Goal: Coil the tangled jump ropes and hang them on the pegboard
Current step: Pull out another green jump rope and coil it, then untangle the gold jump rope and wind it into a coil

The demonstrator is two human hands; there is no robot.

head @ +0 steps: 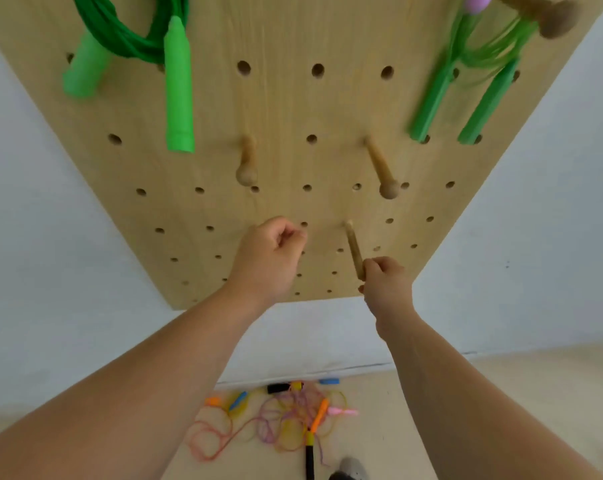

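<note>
A wooden pegboard (pixel 293 105) hangs on the wall in front of me. My right hand (pixel 385 282) grips the outer end of a wooden peg (pixel 352 245) stuck in a low hole. My left hand (pixel 270 256) is curled into a fist against the board to the left of it; nothing shows in it. A coiled green jump rope (pixel 175 81) hangs at the top left. Another green rope (pixel 466 81) hangs from a peg at the top right. On the floor below lies a tangle of jump ropes (pixel 286 417) with orange, pink, yellow, blue and black handles.
Two more wooden pegs (pixel 247 164) (pixel 379 168) stick out of the board's middle rows. Many holes around them are unfilled. White wall flanks the board on both sides. A foot in a grey sock (pixel 352 469) stands by the tangle.
</note>
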